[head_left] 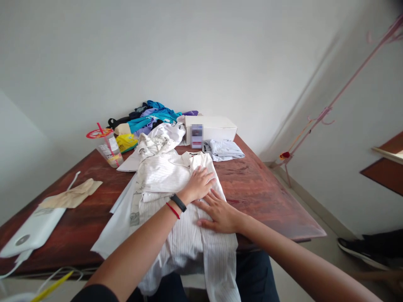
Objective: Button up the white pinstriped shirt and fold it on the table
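Observation:
A white pinstriped shirt (185,228) lies spread on the dark red wooden table, its lower part hanging over the front edge towards my lap. My left hand (200,184), with a black band and a red string at the wrist, rests flat on the shirt near the collar. Just below it my right hand (219,213) presses on the cloth, fingers spread. The two hands meet at the fingertips, and neither grips anything. One part of the shirt is folded over to the left, above some plain white cloth (110,235).
Behind the shirt are a heap of coloured clothes (157,115), a white box (217,126) and folded light-grey clothing (225,149). On the left stand a plastic cup (110,149) with a straw and a white device (37,230) with a cable. A pink rack (346,88) leans right.

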Demonstrator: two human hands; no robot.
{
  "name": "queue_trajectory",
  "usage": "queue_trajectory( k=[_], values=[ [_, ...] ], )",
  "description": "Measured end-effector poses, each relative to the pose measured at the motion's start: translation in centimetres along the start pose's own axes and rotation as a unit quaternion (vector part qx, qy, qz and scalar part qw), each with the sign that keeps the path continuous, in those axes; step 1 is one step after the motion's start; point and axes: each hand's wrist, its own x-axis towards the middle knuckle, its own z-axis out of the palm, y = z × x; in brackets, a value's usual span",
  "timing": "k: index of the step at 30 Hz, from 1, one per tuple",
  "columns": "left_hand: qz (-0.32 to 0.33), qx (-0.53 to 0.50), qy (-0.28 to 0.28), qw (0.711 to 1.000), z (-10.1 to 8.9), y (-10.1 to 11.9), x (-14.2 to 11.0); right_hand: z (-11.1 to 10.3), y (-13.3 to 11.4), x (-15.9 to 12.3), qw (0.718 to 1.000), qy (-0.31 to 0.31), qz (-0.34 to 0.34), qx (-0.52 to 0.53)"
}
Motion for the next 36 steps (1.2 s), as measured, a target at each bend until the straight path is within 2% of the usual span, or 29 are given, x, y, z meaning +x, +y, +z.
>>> queue_trajectory(
  k=[4,8,10,13,16,18,22,26,30,36],
  values=[
    [-0.009,0.078,-0.021,0.997,-0.1,-1.0,0.0,-0.5,-0.1,0.1,1.000,-0.025,0.002,0.010],
    [-0.030,0.131,0.014,0.991,-0.9,-2.2,0.3,-1.6,0.5,-0.2,0.997,-0.046,-0.006,0.068],
    [-0.038,0.167,0.018,0.985,-1.1,-2.6,0.4,-2.4,1.4,-0.2,0.992,-0.014,-0.001,0.126],
    [-0.041,0.211,0.009,0.977,-1.2,-2.9,0.3,-3.5,3.2,0.9,0.979,0.085,0.041,0.183],
    [-0.041,0.233,0.011,0.971,-0.9,-2.8,0.1,-4.3,5.5,3.3,0.974,0.169,0.065,0.136],
    [-0.041,0.240,0.020,0.970,-0.7,-2.7,0.1,-4.4,7.2,5.3,0.977,0.184,0.077,0.079],
    [-0.052,0.231,0.016,0.971,-0.6,-2.7,0.3,-3.1,10.3,8.3,0.981,0.118,0.155,0.011],
    [-0.064,0.217,0.010,0.974,-0.5,-2.9,0.4,-1.3,12.1,8.8,0.973,0.057,0.225,0.000],
    [-0.072,0.207,0.017,0.976,-0.6,-2.9,0.5,-0.8,12.6,8.3,0.969,0.040,0.242,-0.020],
    [-0.087,0.223,-0.008,0.971,-1.0,-2.5,0.8,-1.5,12.5,7.4,0.965,0.038,0.259,-0.002]
  ],
)
